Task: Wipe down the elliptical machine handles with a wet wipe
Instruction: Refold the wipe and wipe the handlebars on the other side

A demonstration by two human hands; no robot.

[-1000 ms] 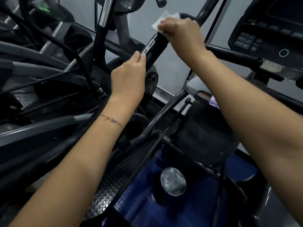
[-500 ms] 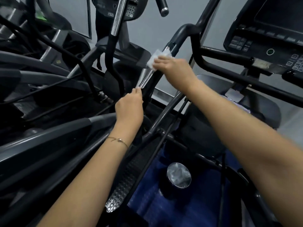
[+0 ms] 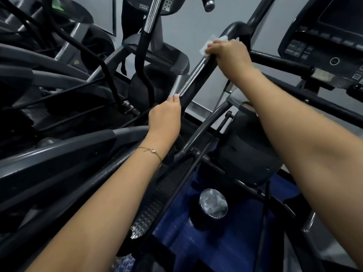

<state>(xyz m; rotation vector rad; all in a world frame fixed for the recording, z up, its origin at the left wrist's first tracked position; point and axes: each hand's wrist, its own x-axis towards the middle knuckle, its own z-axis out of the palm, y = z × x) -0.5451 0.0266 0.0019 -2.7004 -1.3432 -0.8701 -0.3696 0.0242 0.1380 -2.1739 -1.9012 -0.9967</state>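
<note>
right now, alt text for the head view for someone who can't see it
The right hand holds a white wipe against the upper end of a slanted black handle, while the left hand grips the same handle lower down. Other dark gym machines crowd the left, and a console sits at upper right.

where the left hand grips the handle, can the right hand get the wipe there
Probably not yet: the left hand covers that spot on the handle. The stretch above it, up to the right hand and wet wipe, looks free.
</note>
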